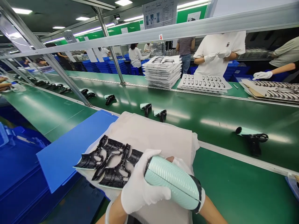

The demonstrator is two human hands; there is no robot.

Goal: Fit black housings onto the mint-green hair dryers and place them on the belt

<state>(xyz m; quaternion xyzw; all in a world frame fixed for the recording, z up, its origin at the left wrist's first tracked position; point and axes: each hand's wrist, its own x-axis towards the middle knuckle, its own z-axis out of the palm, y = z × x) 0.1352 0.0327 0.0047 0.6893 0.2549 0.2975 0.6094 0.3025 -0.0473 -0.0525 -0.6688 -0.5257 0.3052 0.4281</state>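
My left hand (140, 186), in a white glove, wraps round the front end of a mint-green ribbed housing (173, 182) with a black rim. My right hand (198, 194), also gloved, is mostly hidden behind the housing's far end and grips it there. Just left of my hands, several black plastic half-shells (108, 161) lie on a stack of white sheets (151, 133).
A blue corrugated board (70, 149) lies under the sheets. Assembled mint-and-black units (251, 138) ride the green conveyor (210, 115), others (146, 108) farther left. Across it, gloved workers (218, 53) stand by stacked trays of parts (163, 71). Blue crates (14, 161) sit at my left.
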